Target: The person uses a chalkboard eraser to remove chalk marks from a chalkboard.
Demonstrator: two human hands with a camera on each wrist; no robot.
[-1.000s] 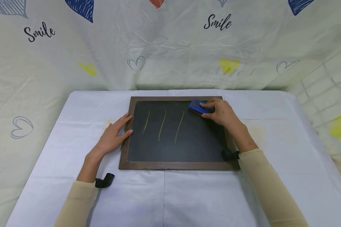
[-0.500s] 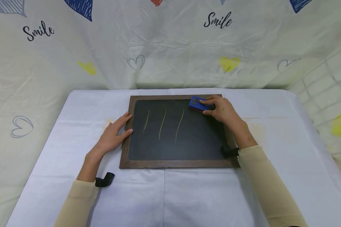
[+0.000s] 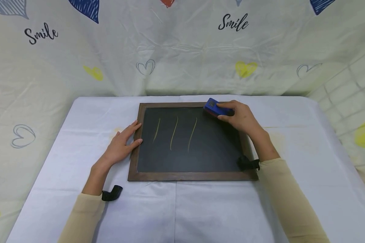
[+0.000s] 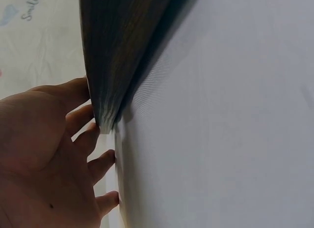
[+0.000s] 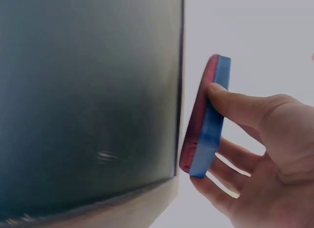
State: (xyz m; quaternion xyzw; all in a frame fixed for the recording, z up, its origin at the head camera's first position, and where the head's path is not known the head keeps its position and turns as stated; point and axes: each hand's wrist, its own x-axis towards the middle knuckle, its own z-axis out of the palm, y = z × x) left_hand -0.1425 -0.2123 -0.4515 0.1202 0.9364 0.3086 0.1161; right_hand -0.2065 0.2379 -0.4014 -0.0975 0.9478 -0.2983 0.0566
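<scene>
A chalkboard [image 3: 170, 162] with a brown wooden frame lies on the white-covered table. Three slanted yellow chalk lines [image 3: 174, 133] mark its left and middle part. My left hand [image 3: 118, 148] rests at the frame's left side, thumb and fingertips touching the edge; the left wrist view shows its fingers spread against the frame [image 4: 117, 51]. Over the board's upper right, my right hand [image 3: 241, 116] pinches a blue chalkboard eraser [image 3: 214, 107] between thumb and fingers. In the right wrist view the eraser's red felt side [image 5: 198, 112] faces the board and appears lifted off it.
White cloth covers the table [image 3: 158, 212] around the board. Behind it hangs a pale curtain [image 3: 188, 50] printed with hearts and "Smile". Black wrist straps [image 3: 112, 193] show at both wrists, the right one above the board's lower right corner.
My right hand has shifted slightly right and away from me with the eraser, which now looks tilted and raised near the top frame. The left hand and the chalk lines stay the same.
</scene>
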